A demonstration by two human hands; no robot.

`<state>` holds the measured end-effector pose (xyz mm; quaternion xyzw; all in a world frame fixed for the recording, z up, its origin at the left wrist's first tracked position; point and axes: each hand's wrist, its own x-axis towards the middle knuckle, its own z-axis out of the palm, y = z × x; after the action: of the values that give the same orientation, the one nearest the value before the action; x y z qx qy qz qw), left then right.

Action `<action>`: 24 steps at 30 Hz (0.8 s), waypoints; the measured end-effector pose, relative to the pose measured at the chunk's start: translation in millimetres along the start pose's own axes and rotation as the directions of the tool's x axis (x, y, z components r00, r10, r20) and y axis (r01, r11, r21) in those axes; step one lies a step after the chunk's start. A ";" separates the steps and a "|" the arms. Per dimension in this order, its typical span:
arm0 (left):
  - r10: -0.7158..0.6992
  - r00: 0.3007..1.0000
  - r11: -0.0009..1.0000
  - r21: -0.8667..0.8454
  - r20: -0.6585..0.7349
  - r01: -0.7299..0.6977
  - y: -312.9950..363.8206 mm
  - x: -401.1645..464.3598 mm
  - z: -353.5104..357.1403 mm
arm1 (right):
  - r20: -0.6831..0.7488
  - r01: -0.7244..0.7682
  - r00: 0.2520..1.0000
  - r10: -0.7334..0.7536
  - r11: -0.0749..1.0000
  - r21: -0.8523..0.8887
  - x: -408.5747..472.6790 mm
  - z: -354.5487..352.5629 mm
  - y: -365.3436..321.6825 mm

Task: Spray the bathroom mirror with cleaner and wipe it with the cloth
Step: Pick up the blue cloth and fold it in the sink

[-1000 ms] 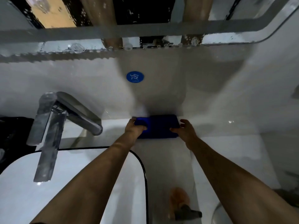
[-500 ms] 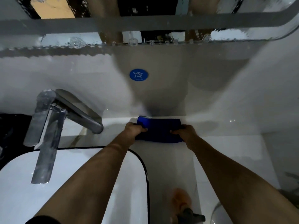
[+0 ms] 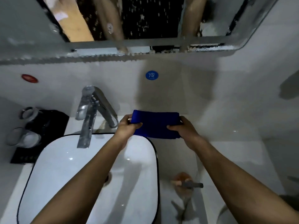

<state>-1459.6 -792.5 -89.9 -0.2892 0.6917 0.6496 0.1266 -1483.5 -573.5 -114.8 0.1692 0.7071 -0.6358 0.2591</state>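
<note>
A folded blue cloth (image 3: 155, 124) is stretched between my hands, just above the white counter at the wall. My left hand (image 3: 127, 126) pinches its left end and my right hand (image 3: 182, 131) grips its right end. The mirror (image 3: 145, 18) runs along the top of the view, speckled with droplets and foam, and reflects two forearms. An orange spray bottle (image 3: 182, 183) with a grey trigger stands on the counter below my right forearm.
A white basin (image 3: 64, 175) with a black rim fills the lower left, with a chrome tap (image 3: 92, 113) behind it. Glasses (image 3: 29, 125) sit on a black tray at far left. A blue round sticker (image 3: 152, 75) and a red one (image 3: 30, 78) mark the wall.
Both hands have lifted the cloth slightly off the counter and spread it wider. The view has shifted, so the basin, the tray and more of the mirror show.
</note>
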 end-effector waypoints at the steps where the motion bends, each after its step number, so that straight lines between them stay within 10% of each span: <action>1: 0.015 1.000 1.000 0.000 -0.015 -0.015 -3.3 -11.9 -5.9 | 0.008 0.004 1.000 -0.004 1.000 -0.007 -10.0 4.8 -2.7; 24: -0.049 0.985 0.997 0.056 -0.167 0.059 -160.5 -99.8 -197.6 | 0.092 -0.018 0.994 0.053 0.938 -0.347 -104.8 205.8 104.3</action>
<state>-1249.4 -959.2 -142.9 -0.3566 0.7112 0.5984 0.0950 -1308.2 -753.1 -150.3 0.1017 0.7907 -0.5045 0.3315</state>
